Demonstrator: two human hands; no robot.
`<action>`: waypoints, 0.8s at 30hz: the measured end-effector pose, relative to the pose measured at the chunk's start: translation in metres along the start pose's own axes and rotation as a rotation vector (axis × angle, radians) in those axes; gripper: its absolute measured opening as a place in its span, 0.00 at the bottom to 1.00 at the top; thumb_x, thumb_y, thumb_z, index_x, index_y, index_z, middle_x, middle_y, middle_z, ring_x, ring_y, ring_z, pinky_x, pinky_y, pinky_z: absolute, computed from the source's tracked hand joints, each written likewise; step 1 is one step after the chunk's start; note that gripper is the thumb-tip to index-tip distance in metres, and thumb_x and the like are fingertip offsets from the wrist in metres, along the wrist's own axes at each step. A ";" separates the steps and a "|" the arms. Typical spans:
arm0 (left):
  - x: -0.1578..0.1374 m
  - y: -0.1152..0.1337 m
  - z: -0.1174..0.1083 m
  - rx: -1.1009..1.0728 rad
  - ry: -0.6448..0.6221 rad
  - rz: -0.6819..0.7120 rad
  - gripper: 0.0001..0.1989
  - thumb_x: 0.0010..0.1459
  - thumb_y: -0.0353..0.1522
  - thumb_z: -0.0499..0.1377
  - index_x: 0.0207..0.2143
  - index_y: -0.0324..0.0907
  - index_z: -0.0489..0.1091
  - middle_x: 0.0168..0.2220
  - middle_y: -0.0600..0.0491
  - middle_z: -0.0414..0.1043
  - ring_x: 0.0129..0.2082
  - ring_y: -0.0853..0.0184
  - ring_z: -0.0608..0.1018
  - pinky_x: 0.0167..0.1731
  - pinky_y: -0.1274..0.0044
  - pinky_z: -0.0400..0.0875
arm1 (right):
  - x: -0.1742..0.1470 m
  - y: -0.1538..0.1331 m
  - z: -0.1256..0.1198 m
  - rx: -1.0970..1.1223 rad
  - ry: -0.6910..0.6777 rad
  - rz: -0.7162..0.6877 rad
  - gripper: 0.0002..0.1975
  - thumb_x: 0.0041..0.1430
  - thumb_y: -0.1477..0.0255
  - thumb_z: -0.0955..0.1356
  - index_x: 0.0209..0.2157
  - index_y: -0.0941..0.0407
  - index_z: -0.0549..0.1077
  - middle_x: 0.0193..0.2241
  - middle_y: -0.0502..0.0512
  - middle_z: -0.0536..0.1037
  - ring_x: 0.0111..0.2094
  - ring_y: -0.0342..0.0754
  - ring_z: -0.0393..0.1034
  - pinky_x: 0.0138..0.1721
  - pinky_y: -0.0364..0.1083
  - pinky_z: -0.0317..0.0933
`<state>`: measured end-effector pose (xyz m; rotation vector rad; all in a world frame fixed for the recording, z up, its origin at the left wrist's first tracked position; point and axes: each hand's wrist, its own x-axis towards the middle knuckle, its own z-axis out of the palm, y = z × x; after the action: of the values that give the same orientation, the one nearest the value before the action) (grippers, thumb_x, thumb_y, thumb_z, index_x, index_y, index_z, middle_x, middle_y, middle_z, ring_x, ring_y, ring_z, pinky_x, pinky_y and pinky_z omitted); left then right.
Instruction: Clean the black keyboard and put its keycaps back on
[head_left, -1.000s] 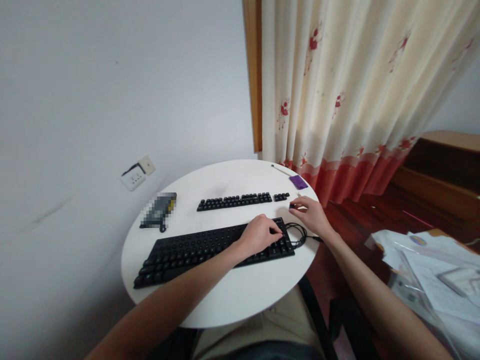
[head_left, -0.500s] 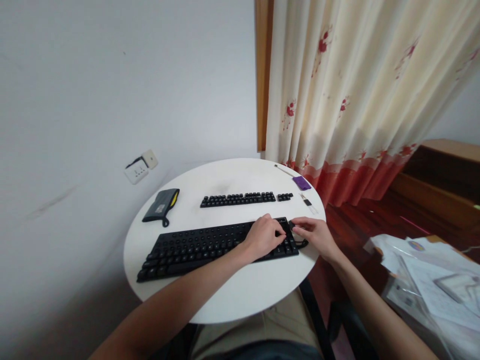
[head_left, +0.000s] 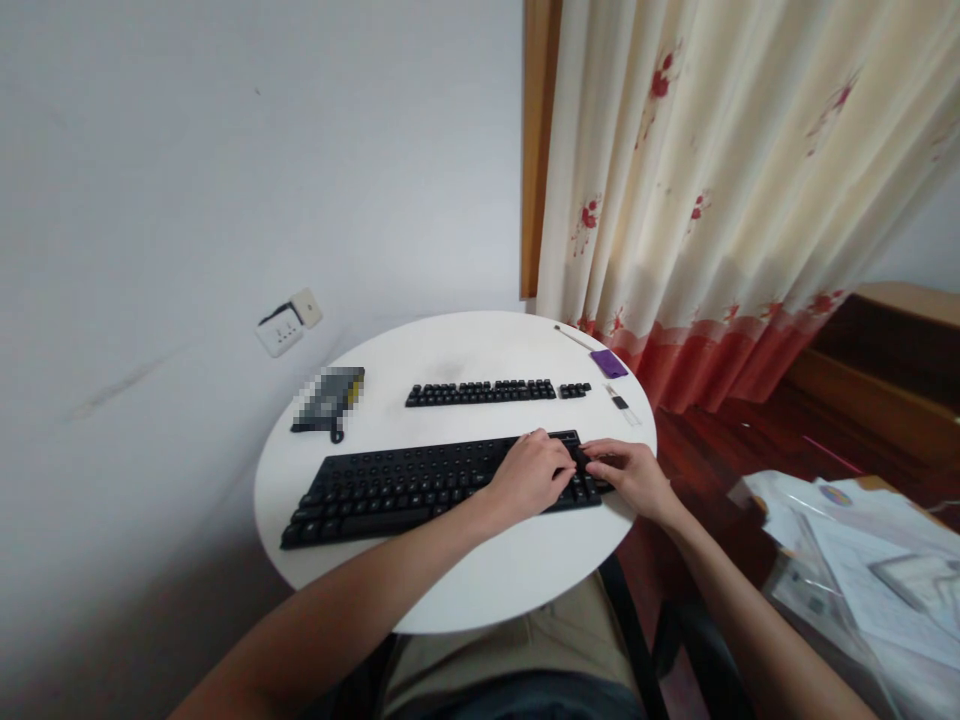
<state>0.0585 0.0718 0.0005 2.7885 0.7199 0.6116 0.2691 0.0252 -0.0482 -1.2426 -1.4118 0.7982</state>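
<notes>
A black keyboard (head_left: 397,497) lies across the white round table, its upper rows stripped of keycaps. My left hand (head_left: 531,472) rests over its right part, fingers curled and thumb drawn in; whatever they may hold is hidden. At the number pad, my right hand (head_left: 628,474) has thumb and fingers closed around a small black keycap, partly covered by the fingertips. Behind the keyboard, loose black keycaps (head_left: 480,393) stand in rows, with a smaller group of keycaps (head_left: 575,390) to their right.
A wire keycap puller (head_left: 620,402), a purple cloth (head_left: 608,363) and a thin brush (head_left: 574,338) lie at the table's right rear. A dark pouch (head_left: 327,400) sits at left. Papers and plastic bags (head_left: 862,560) are piled beyond the right edge; a curtain (head_left: 712,180) hangs behind.
My right hand has brought the keycap from beside the keyboard's right edge onto the number pad, closer to my left hand. The left hand's fingers have shifted slightly. The view has tilted a little.
</notes>
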 end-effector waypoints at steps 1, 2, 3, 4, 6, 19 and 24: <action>0.000 0.000 0.000 -0.009 0.004 0.001 0.10 0.65 0.32 0.57 0.38 0.43 0.80 0.40 0.52 0.80 0.41 0.62 0.74 0.44 0.69 0.66 | 0.000 0.000 -0.001 -0.007 -0.001 -0.005 0.13 0.49 0.62 0.75 0.35 0.56 0.82 0.41 0.60 0.83 0.44 0.55 0.77 0.49 0.54 0.71; 0.000 0.000 0.001 -0.016 0.008 0.001 0.10 0.65 0.31 0.57 0.38 0.43 0.80 0.40 0.52 0.80 0.41 0.62 0.74 0.44 0.69 0.66 | 0.000 0.000 -0.001 -0.016 -0.002 -0.012 0.13 0.50 0.63 0.75 0.35 0.56 0.82 0.41 0.60 0.83 0.44 0.56 0.77 0.50 0.55 0.71; 0.001 0.000 0.001 -0.020 0.010 0.001 0.10 0.64 0.31 0.57 0.38 0.43 0.80 0.40 0.52 0.80 0.41 0.62 0.74 0.44 0.69 0.67 | -0.001 0.000 -0.001 -0.027 -0.004 -0.020 0.12 0.50 0.63 0.75 0.34 0.56 0.82 0.41 0.60 0.83 0.44 0.56 0.77 0.50 0.55 0.71; 0.001 0.000 0.001 -0.024 0.011 0.002 0.10 0.64 0.31 0.58 0.38 0.43 0.80 0.40 0.52 0.80 0.41 0.62 0.74 0.44 0.69 0.67 | -0.001 0.001 -0.002 -0.039 -0.005 -0.028 0.12 0.51 0.63 0.75 0.34 0.56 0.82 0.41 0.60 0.83 0.45 0.56 0.77 0.51 0.55 0.70; 0.001 0.000 0.002 -0.035 0.014 0.007 0.10 0.64 0.31 0.57 0.38 0.43 0.80 0.40 0.52 0.80 0.40 0.62 0.74 0.44 0.69 0.67 | -0.001 0.002 -0.002 -0.069 -0.005 -0.041 0.11 0.52 0.64 0.74 0.34 0.56 0.82 0.41 0.60 0.83 0.45 0.56 0.77 0.51 0.55 0.70; 0.000 -0.003 0.006 -0.052 0.023 0.011 0.10 0.65 0.32 0.57 0.38 0.42 0.80 0.40 0.51 0.80 0.40 0.63 0.74 0.46 0.70 0.67 | 0.008 -0.014 -0.012 -0.441 -0.211 -0.335 0.09 0.62 0.70 0.68 0.40 0.53 0.81 0.44 0.58 0.81 0.46 0.55 0.75 0.49 0.54 0.70; 0.000 -0.001 0.005 -0.028 0.011 0.009 0.11 0.66 0.32 0.56 0.39 0.42 0.80 0.39 0.50 0.80 0.40 0.62 0.74 0.46 0.69 0.67 | 0.009 -0.019 -0.009 -0.562 -0.247 -0.406 0.11 0.64 0.72 0.66 0.40 0.52 0.81 0.43 0.58 0.80 0.45 0.54 0.75 0.48 0.54 0.71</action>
<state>0.0605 0.0726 -0.0040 2.7660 0.6956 0.6339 0.2737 0.0281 -0.0261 -1.2237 -2.1025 0.2813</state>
